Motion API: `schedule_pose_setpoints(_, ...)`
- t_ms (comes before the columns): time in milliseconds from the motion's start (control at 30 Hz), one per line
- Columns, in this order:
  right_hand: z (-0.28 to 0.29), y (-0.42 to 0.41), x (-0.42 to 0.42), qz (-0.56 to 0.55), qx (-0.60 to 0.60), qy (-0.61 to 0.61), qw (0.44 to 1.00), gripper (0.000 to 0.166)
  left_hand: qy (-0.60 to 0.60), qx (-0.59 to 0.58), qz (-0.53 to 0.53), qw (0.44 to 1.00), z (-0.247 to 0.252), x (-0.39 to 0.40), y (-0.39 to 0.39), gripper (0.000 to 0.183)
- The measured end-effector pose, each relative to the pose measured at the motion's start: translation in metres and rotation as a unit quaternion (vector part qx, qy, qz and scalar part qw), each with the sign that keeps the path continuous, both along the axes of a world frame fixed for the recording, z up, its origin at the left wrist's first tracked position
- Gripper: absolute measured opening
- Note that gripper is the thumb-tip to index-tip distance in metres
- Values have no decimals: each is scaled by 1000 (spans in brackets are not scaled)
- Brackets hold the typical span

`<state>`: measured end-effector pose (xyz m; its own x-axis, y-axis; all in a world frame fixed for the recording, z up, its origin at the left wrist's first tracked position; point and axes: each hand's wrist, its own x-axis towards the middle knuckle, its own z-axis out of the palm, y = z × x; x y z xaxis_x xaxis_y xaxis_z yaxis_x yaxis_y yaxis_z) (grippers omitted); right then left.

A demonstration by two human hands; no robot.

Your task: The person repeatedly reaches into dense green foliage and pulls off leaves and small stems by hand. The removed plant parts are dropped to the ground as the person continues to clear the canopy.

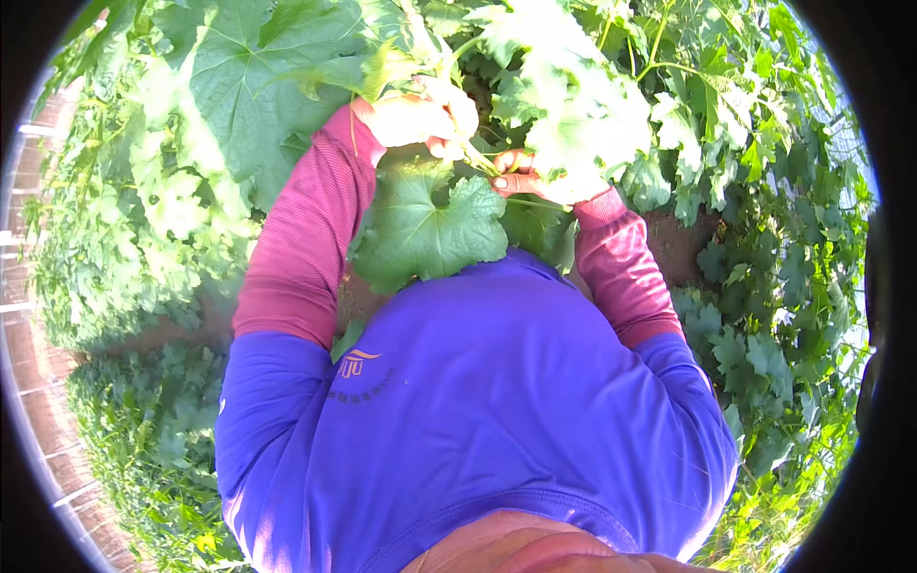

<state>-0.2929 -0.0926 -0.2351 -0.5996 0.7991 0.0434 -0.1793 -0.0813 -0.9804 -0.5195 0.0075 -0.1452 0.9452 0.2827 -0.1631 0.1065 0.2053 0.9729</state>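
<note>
A leafy vine with broad lobed leaves fills the space before me. My left hand (423,118), bright in the sun, has its fingers closed on a thin green vine stem (478,159) at the upper middle. From the right, my right hand (548,179) pinches the lower end of that stem between thumb and fingers. Just below both hands hangs a broad green leaf (437,225), in front of my blue shirt. A larger leaf (251,68) spreads to the upper left of my left hand. Glare hides some detail of the fingers.
Dense foliage (143,193) stands on the left and more vines (774,286) on the right. Brown soil (677,243) shows between the plants at the right. A brick-like paved strip (43,387) with pale lines runs along the far left.
</note>
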Motion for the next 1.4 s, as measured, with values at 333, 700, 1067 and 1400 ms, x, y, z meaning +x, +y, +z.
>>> schedule_pose_setpoints(333, -18, 6, 1, 5, -25, 11, 1000, 17, -95, -100, 120, 983, -33, 1, -24, 12)
schedule_pose_setpoints(700, -43, 14, -9, -109, -4, 132, 985, 16, 75, 206, 305, 927, -80, 13, -59, 22)
schedule_pose_setpoints(1067, 17, 3, -23, -207, 95, 47, 973, 8, 125, 510, 436, 731, -70, 2, -62, 19)
schedule_pose_setpoints(1400, -4, 9, -32, -142, 111, -96, 979, 30, -34, 189, 403, 895, 39, -9, -92, 9)
